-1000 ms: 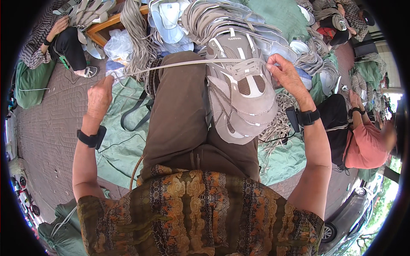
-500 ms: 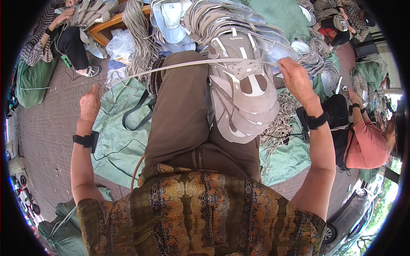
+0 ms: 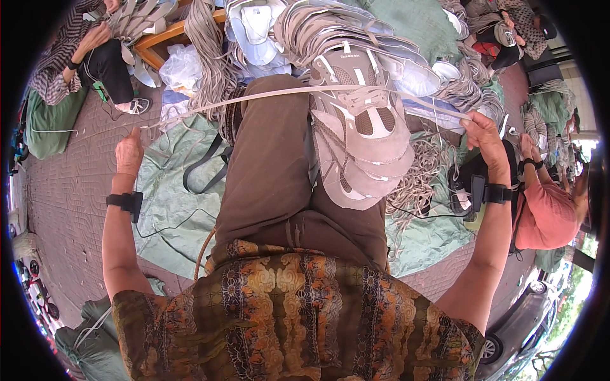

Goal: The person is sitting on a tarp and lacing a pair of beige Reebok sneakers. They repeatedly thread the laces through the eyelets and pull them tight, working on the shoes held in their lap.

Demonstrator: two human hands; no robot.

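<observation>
A long pale flat lace [image 3: 279, 93] is stretched taut across my lap between both hands. My left hand [image 3: 129, 152] pinches its left end, out over the green tarp. My right hand [image 3: 486, 136] grips the right end, held wide to the right. The lace runs through the top grey shoe upper [image 3: 365, 120] of a stack resting on my right thigh, over brown trousers [image 3: 267, 171]. Both wrists carry black bands.
Piles of grey and white shoe uppers [image 3: 330, 25] and bundles of laces [image 3: 210, 57] lie ahead. A green tarp [image 3: 168, 190] covers the ground. One person [image 3: 82, 57] sits at the upper left, another in a pink top [image 3: 546, 209] at my right.
Both hands have spread farther apart, the left moving out and down, the right out to the right, drawing the lace longer and tighter through the top upper.
</observation>
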